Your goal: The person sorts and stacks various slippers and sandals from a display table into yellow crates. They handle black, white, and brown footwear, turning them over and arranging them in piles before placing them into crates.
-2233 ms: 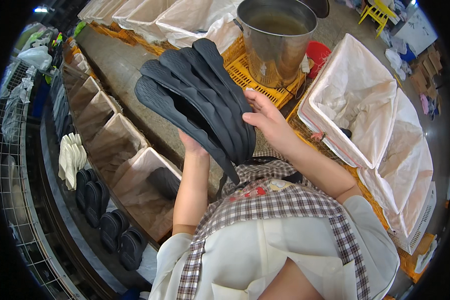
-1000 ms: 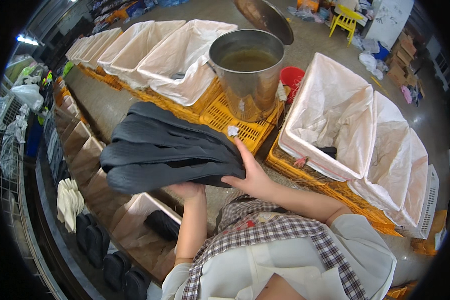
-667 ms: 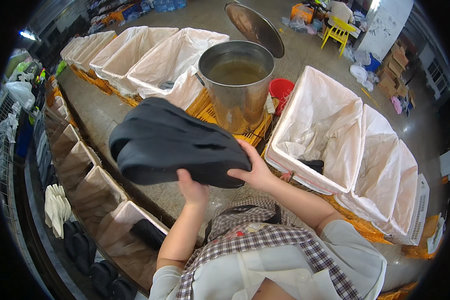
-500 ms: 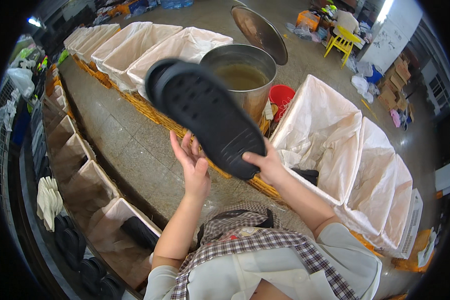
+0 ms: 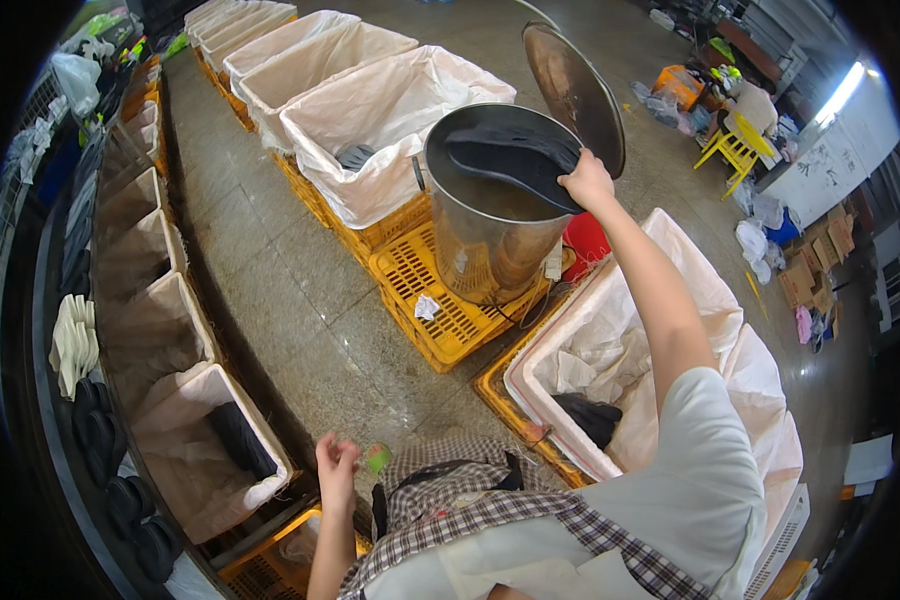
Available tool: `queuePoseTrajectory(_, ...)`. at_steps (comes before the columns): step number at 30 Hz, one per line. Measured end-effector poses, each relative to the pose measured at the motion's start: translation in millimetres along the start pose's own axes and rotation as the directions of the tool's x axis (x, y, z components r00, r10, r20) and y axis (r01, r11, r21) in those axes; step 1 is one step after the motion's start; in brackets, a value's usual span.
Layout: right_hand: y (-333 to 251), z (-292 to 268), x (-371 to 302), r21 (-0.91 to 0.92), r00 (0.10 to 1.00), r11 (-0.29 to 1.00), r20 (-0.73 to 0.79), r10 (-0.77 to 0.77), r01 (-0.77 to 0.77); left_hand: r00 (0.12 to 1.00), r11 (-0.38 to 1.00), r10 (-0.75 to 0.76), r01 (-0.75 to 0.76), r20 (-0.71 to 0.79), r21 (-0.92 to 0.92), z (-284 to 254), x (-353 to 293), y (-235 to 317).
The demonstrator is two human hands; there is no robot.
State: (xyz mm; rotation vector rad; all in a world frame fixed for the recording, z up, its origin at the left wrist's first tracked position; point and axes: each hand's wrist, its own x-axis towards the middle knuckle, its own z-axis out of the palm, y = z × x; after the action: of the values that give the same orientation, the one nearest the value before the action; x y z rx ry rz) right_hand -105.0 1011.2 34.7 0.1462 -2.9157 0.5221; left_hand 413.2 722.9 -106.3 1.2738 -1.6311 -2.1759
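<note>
My right hand (image 5: 588, 184) grips one end of a black clog (image 5: 515, 155) and holds it out over a tall steel pot (image 5: 500, 240). The clog lies nearly flat across the pot's mouth; I cannot tell whether it touches the liquid inside. Low in front of my apron is my left hand (image 5: 338, 462), its fingers loosely bent and apart with nothing visible in them. A small green patch (image 5: 377, 458) shows beside it, too blurred to name. The pot's round lid (image 5: 575, 85) leans upright behind the rim.
The pot stands on a yellow plastic crate (image 5: 425, 325). Cloth-lined bins (image 5: 370, 120) run away on the far left, and another lined bin (image 5: 630, 330) holds something dark at right. A red bucket (image 5: 585, 240) sits behind the pot. Black shoes (image 5: 100, 430) line the left shelf.
My right hand has carried the clog forward, from in front of me to over the pot. My left hand has dropped back toward my apron. The view has shifted, showing the pot's crate.
</note>
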Motion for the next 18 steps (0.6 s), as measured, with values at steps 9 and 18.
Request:
queuePoseTrajectory(9,-34.1,62.0,60.2,-0.387,0.839,0.745,0.293,-0.459,0.543,0.940,0.955,-0.296,0.294,-0.171,-0.036,-12.0,-61.3,-68.7)
queuePoseTrajectory(18,-56.9,124.5,72.0,-0.389,0.723,0.626,0.514,-0.461,0.676,0.902,0.928,-0.372,0.360,-0.217,-0.094,-12.4,-87.5,-85.8)
